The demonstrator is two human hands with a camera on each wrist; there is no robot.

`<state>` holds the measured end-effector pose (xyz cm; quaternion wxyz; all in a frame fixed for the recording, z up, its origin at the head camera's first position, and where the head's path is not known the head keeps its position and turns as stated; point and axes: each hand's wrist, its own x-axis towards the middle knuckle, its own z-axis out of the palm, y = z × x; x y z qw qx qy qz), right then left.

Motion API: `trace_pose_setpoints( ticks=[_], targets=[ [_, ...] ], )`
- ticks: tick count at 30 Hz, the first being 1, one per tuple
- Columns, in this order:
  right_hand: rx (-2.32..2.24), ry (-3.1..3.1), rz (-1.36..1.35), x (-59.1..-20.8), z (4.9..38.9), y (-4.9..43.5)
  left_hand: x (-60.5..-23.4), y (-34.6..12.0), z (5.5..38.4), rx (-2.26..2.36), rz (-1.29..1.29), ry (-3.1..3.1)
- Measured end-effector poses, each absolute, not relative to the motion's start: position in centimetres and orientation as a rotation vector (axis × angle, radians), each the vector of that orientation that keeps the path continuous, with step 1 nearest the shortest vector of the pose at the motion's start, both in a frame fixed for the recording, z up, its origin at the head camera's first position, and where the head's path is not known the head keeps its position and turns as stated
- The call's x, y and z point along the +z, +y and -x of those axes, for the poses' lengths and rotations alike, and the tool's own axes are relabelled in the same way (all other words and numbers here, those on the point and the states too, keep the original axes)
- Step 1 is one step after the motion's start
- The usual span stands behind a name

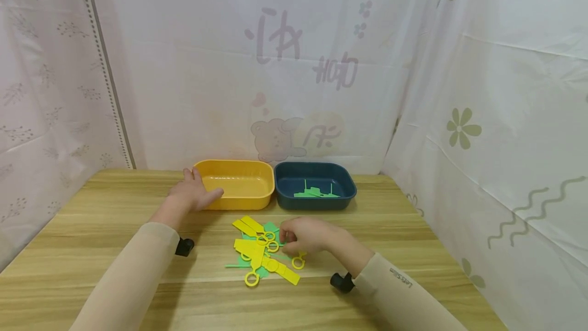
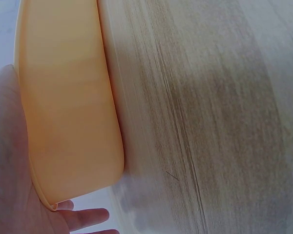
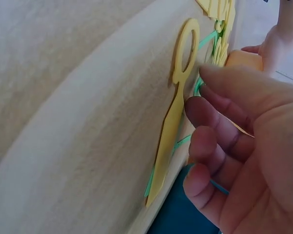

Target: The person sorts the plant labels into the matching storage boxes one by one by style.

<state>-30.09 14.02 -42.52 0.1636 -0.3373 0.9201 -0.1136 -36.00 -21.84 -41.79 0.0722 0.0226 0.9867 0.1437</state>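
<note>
My left hand (image 1: 193,193) rests against the left end of a yellow bin (image 1: 243,203), its fingers spread and its thumb along the near rim. The left wrist view shows the palm beside the bin's rim and the fingers (image 2: 88,218) extended past the corner. My right hand (image 1: 305,235) is over the right side of a pile of flat yellow pieces (image 1: 250,246) and green pieces (image 1: 271,228), some with ring ends. Its fingers are loosely bent, with a gap below the thumb. A yellow ring-ended piece (image 3: 171,126) lies beside the fingertips in the right wrist view.
A dark blue bin (image 1: 317,203) stands right of the yellow one, with several green pieces (image 1: 317,193) inside. Both bins are near the back of the wooden table (image 1: 220,305). A patterned white curtain (image 1: 184,80) hangs behind and along the sides.
</note>
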Motion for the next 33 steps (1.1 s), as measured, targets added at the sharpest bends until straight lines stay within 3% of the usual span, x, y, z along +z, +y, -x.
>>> trace_pose_setpoints(
  ticks=[7, 33],
  targets=[
    [-0.298, 2.675, 1.006, -42.2, 30.1, 14.1, -41.8, -21.7, 36.1, 0.426, -0.064, 2.961],
    [-0.866, 2.533, 1.163, -39.9, 29.4, 14.7, -41.8, -21.7, 36.1, 0.419, -0.068, 2.971]
  ],
)
